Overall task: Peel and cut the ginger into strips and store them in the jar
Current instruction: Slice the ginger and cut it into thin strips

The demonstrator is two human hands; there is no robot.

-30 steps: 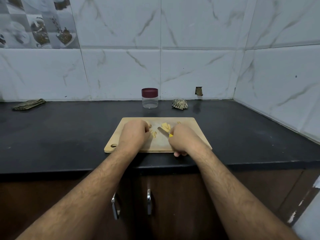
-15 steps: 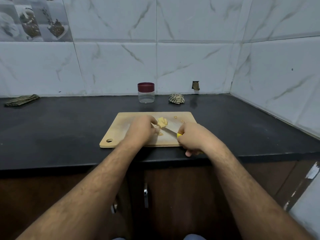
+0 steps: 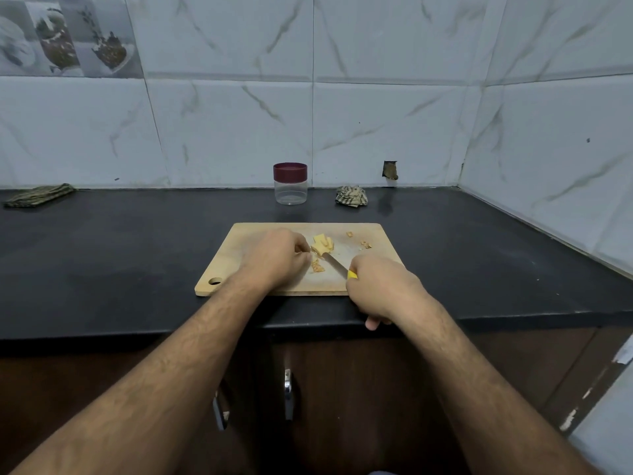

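Wooden cutting board (image 3: 239, 269) lying on the dark worktop (image 3: 120, 252), near its front edge. Right hand (image 3: 380, 286), fingers curled round the yellow handle of a knife (image 3: 337, 267); the blade runs up and left toward the peeled ginger (image 3: 322, 245) at the board's centre. Left hand (image 3: 274, 258), fingers bent, its fingertips pinched just left of the ginger and the blade tip; whether they touch the piece cannot be told. Small brownish scraps (image 3: 317, 266) lie beside the blade, and more peel bits (image 3: 364, 244) toward the far right of the board. Clear jar (image 3: 290, 192) with a maroon lid on, at the far wall. Crumpled cloth (image 3: 351, 197) to its right; folded cloth (image 3: 37, 195) far left.
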